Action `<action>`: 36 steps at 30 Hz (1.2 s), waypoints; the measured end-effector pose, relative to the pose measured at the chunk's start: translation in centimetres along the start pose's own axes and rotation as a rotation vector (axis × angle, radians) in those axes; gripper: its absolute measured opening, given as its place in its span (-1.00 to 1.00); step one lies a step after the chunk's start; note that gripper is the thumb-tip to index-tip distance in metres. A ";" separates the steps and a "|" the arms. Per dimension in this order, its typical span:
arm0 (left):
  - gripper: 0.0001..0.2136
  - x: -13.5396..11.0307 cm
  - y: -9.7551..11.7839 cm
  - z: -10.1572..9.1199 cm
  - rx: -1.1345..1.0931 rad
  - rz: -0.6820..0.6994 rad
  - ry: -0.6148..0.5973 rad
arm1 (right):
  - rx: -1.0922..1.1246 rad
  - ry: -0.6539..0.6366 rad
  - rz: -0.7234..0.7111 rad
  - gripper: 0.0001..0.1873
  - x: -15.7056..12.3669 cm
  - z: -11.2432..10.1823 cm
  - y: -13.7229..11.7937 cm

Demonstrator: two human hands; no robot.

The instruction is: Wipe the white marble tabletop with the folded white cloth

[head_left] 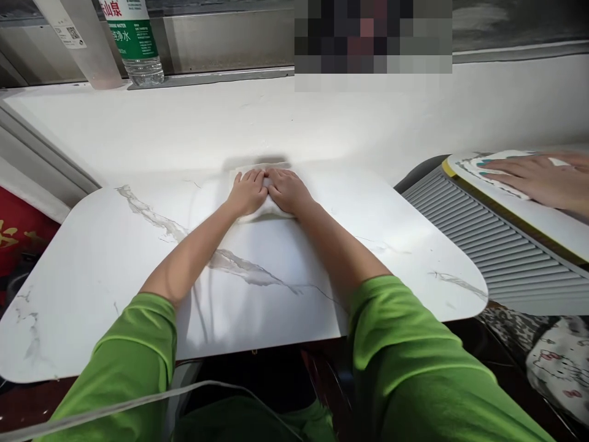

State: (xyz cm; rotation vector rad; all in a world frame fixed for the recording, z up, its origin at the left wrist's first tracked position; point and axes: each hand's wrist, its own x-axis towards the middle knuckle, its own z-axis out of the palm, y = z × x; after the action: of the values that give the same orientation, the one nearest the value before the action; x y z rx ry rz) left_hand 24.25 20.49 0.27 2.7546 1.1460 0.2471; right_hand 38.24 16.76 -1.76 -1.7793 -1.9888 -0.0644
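A folded white cloth (262, 216) lies at the far edge of the white marbled table (151, 264), close to the wall. Side by side on top of it, my left hand (249, 193) and my right hand (289, 191) press down with their thumbs nearly touching. The fingers of both hands are together and bent over the cloth, holding it against the tabletop. Part of the cloth is hidden under the palms.
A water bottle (138, 46) and a frosted plastic bottle (89, 46) stand on the ledge behind. At right, another person's hand (538, 178) rests on a white cloth over a second marbled tabletop (559, 230) with a ribbed grey side (497, 245). A pale cord (202, 385) crosses before me.
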 end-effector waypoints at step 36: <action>-0.51 -22.3 4.2 -2.0 0.026 0.061 -0.030 | -0.042 -0.061 -0.154 -0.49 -17.1 -3.6 -14.4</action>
State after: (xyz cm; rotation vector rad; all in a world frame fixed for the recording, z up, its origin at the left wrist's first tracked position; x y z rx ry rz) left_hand 11.18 1.81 0.95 2.8090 1.0670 0.1982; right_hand 26.54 -2.59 -1.04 -1.6691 -2.1803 -0.1023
